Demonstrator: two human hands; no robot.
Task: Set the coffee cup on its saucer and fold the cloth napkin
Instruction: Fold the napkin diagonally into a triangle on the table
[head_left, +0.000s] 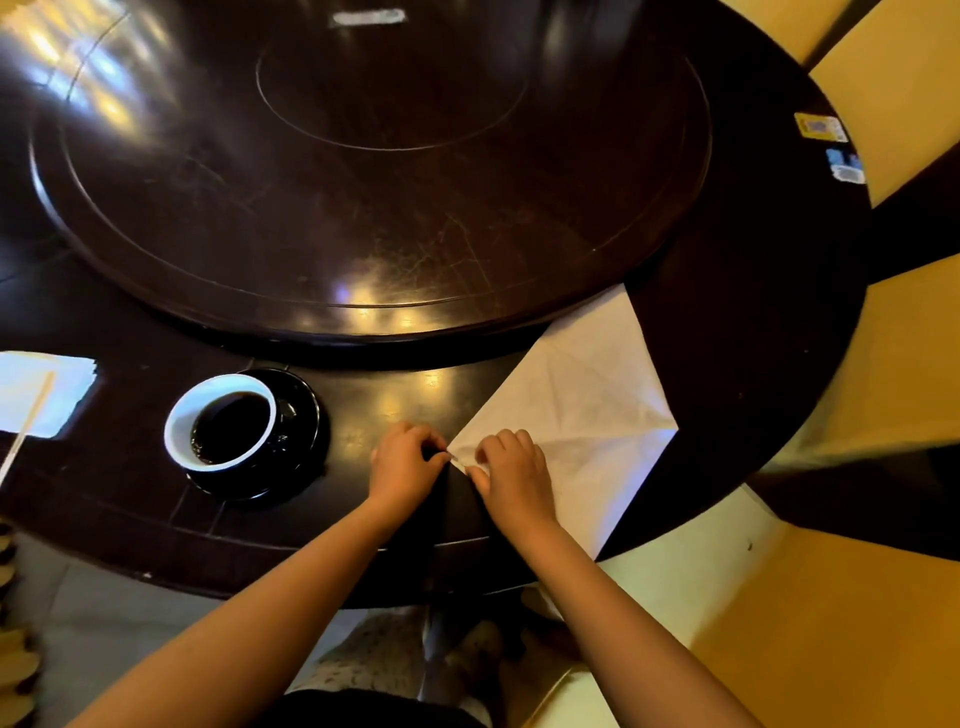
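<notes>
A coffee cup (221, 418), white inside and filled with dark coffee, stands on a black saucer (301, 415) at the table's near left. A white cloth napkin (576, 410) lies flat on the dark table to the right, shaped like a triangle whose left corner points at my hands. My left hand (405, 462) pinches that corner with its fingertips. Beside it, my right hand (514, 473) rests on the napkin and pinches the same corner edge. Both hands sit to the right of the saucer, apart from it.
A large dark round turntable (363, 171) fills the middle of the round wooden table (753, 338). White paper napkins (41, 395) with a thin stick across them lie at the left edge. Yellow chairs (893, 353) stand to the right. Small cards (821, 127) sit at the far right rim.
</notes>
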